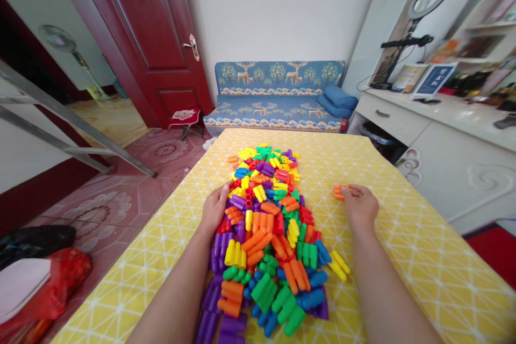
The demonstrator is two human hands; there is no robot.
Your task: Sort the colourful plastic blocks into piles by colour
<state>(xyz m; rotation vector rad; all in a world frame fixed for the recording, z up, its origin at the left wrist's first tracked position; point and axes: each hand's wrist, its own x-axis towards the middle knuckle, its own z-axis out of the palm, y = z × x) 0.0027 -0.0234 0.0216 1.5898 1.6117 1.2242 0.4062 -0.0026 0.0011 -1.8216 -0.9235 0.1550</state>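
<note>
A long heap of bullet-shaped plastic building blocks (262,223) in orange, yellow, green, blue, purple and red runs down the middle of the table. My left hand (215,207) is at the heap's left edge with its fingers curled in against the blocks; its fingertips are partly hidden, and what they hold cannot be made out. To the right of the heap, my right hand (362,205) is closed on an orange building block (339,192), low over the tablecloth. A yellow block (339,265) sticks out at the heap's right side, nearer to me.
A yellow patterned cloth covers the table (161,274). Beyond its far edge stands a blue sofa (278,107). A white dresser (451,145) is on the right; a metal ladder (92,148) and bags (52,285) are on the left.
</note>
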